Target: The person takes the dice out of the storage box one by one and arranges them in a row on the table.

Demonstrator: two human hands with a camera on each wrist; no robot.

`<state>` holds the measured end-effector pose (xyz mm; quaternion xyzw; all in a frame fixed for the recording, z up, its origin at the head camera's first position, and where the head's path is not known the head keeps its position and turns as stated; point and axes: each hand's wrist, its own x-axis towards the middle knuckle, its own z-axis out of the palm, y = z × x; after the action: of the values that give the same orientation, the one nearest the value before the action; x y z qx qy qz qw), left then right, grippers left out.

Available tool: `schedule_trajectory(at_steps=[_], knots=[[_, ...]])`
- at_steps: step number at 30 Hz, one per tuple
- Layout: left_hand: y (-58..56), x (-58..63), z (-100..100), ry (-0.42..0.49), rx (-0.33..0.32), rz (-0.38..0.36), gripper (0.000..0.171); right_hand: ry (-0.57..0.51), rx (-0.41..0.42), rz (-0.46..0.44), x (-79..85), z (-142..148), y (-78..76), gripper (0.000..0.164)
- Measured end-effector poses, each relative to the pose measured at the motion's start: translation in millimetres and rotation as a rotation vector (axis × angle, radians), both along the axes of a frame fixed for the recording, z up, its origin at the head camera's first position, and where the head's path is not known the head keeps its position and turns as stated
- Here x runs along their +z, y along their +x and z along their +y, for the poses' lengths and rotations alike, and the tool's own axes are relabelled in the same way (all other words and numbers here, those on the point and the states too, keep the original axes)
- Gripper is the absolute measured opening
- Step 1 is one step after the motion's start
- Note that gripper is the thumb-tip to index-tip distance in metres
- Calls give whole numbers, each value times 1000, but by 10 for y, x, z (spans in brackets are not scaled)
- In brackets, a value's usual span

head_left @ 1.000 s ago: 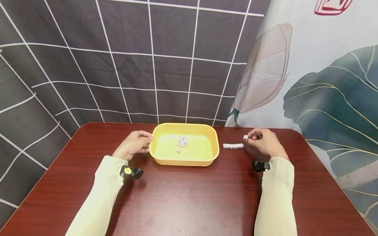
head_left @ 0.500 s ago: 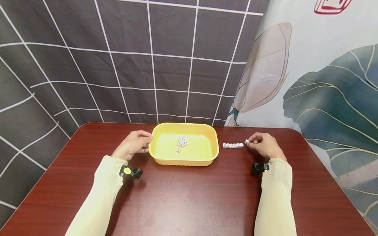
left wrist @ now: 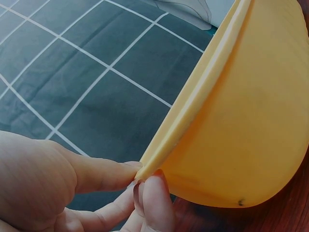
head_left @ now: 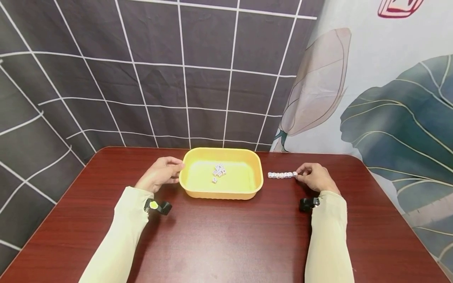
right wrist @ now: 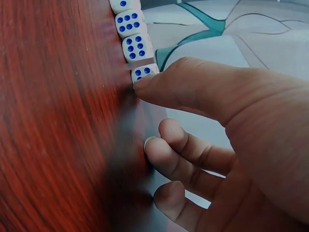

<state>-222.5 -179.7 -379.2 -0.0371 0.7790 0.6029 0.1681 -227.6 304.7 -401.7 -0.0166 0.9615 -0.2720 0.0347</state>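
In the head view my left hand holds the left end of a yellow plastic basin. The left wrist view shows thumb and fingers pinching its rim. My right hand is at the right end of a row of white dice on the table. Its thumb lies against the end die, which has blue pips on the side seen there; the index finger is hidden behind. A narrow gap parts this die from its neighbour. The other fingers are loosely bent.
A small heap of dice lies inside the basin, with a single die in front of it. The dark red table ends at a grey gridded cloth and a leaf-patterned curtain.
My right hand has lowered the die to the table and brought it left, up to the end of the row. The left hand and basin have stayed in place.
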Motion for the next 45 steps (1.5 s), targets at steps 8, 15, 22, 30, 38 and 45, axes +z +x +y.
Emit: schedule_trajectory(at_steps=[8,15,22,30,38,45], knots=[[-4,-1,12,-5,5,0,37,-10,-1,-10,11,-35,6,12],[-2,0,16,-2,5,-2,37,-4,17,-8,46,-39,1,14],[-3,2,15,-7,3,-1,37,-12,16,19,160,-85,19,18],[-4,8,19,-1,7,-8,36,-6,34,104,290,-227,19,21],[1,19,21,-1,20,-17,37,-20,53,105,384,-409,-8,26],[11,21,19,-5,21,-16,38,-85,118,149,424,-578,-46,24]])
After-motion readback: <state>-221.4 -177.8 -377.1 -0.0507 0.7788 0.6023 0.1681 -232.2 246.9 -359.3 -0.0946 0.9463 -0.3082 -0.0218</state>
